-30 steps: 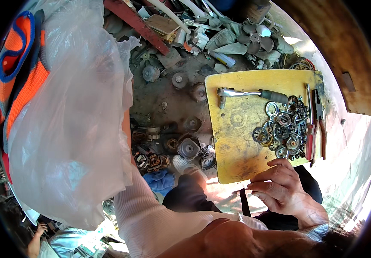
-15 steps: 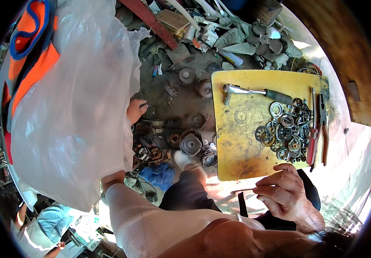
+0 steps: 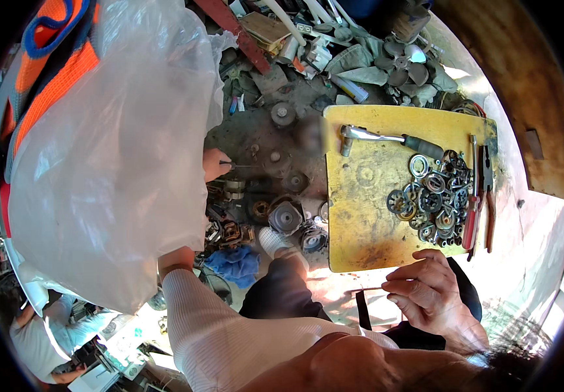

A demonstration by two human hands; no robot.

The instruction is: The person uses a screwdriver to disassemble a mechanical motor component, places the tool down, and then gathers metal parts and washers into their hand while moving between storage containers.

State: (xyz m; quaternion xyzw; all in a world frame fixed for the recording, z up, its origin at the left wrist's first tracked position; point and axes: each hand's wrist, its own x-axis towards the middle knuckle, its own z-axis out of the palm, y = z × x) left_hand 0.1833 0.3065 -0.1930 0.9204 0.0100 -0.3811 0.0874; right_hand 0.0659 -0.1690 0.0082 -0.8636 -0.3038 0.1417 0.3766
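Observation:
My left forearm (image 3: 176, 260) passes behind a large cloudy plastic bag (image 3: 105, 176). Beyond the bag's right edge my left hand (image 3: 215, 164) shows in part, closed round a small dark tool with a thin shaft (image 3: 231, 164), its kind unclear. At the lower right, my right hand (image 3: 427, 292) pinches a thin brownish stick (image 3: 368, 289) between thumb and fingers. Above that hand lies a worn yellow board (image 3: 360, 215) bearing a ratchet wrench (image 3: 386, 138), a heap of metal rings and bearings (image 3: 432, 199), a red-handled screwdriver (image 3: 472, 219) and pliers (image 3: 487, 186).
Round motor parts (image 3: 286, 217) and copper-wound pieces (image 3: 233, 233) litter the ground beside a blue cloth (image 3: 233, 262). Fan blades (image 3: 401, 64) and scrap pile up at the back. My shoe (image 3: 273, 242) stands near the board. Another person (image 3: 47, 346) is at the lower left.
My left hand has shifted slightly right and the thin shaft now shows. Near the board's left edge a round part has become blurred, and another now shows left of it. My right hand barely moved.

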